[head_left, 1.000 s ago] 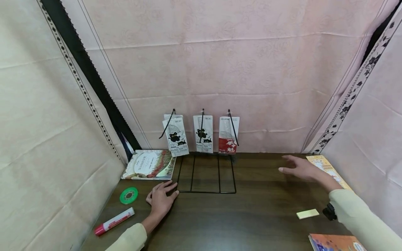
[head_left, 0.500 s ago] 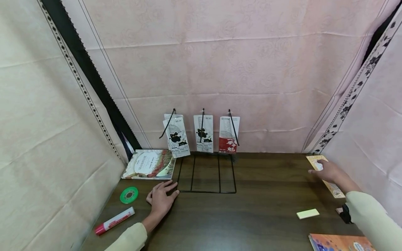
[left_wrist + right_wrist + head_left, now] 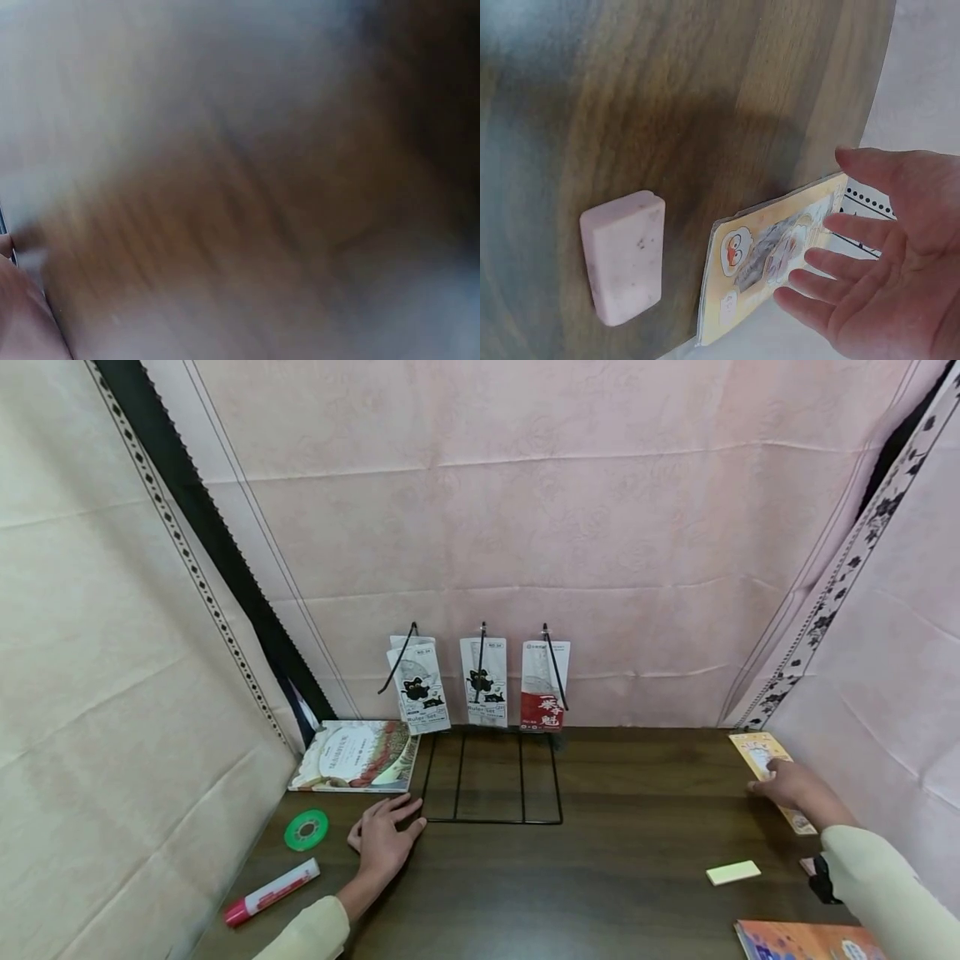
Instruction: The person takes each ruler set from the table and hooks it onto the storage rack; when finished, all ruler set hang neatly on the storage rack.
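Observation:
My left hand [image 3: 382, 845] rests at the front left corner of a black wire rack [image 3: 487, 820], its fingertips at the rack's side bar. The left wrist view is mostly blurred, with a bit of skin [image 3: 26, 315] at the lower left. Several flat packets hang from the rack's hooks: a cat-print ruler set [image 3: 426, 693] on the left, another ruler set [image 3: 483, 681] in the middle, a red and white packet [image 3: 542, 706] on the right. Over a yellow cartoon packet [image 3: 742, 262] reaches my right hand [image 3: 889, 277], fingers loosely extended; contact with it is unclear.
Left of the rack lie a booklet [image 3: 348, 756], a green tape roll [image 3: 306, 830] and a red-capped marker [image 3: 272, 892]. On the right are a pale yellow strip [image 3: 733, 872], a pink eraser [image 3: 626, 255] and an orange book [image 3: 810, 939]. Cloth walls [image 3: 525, 527] surround the table.
My right hand has moved right and toward me, from beside the yellow packet to over it. My left hand stays at the rack corner.

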{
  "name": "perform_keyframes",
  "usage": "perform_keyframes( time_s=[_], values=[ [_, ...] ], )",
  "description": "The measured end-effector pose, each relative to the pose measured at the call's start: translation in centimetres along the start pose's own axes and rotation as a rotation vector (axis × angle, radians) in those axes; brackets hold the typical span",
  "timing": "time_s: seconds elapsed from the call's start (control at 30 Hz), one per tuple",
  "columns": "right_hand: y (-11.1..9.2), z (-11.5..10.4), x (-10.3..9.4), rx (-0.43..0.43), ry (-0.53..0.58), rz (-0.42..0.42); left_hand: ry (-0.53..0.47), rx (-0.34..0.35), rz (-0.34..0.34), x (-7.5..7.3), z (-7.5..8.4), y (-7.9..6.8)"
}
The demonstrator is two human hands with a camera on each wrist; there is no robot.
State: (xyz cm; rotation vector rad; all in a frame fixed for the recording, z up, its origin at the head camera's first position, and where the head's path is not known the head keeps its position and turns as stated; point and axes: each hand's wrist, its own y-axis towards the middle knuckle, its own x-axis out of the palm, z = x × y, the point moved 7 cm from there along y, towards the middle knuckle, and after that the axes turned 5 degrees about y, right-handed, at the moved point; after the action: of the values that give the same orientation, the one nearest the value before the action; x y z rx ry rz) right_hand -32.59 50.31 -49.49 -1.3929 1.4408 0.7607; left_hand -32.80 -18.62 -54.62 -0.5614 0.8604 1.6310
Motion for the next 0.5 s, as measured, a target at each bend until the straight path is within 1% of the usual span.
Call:
perform_keyframes(
  time_s=[0.07, 0.17, 0.3, 0.4, 0.5],
  values=[
    [0.1, 0.2, 0.0, 0.010, 0.018, 0.001, 0.008, -0.002, -0.006, 0.0, 0.0, 0.1],
    [0.2, 0.8, 0.0, 0.058, 0.053, -0.026, 0.015, -0.004, -0.014, 0.0, -0.1, 0.2],
    [0.4, 1.6, 0.4, 0.101, 0.068, -0.054, 0.021, -0.005, -0.007, 0.1, -0.1, 0.1],
    [0.2, 1.7, 0.2, 0.081, 0.062, -0.016, 0.026, -0.005, 0.002, 0.1, 0.0, 0.0],
    [0.0, 1.9, 0.0, 0.082, 0.070, 0.033, 0.027, -0.006, 0.007, 0.0, 0.1, -0.1]
  ],
)
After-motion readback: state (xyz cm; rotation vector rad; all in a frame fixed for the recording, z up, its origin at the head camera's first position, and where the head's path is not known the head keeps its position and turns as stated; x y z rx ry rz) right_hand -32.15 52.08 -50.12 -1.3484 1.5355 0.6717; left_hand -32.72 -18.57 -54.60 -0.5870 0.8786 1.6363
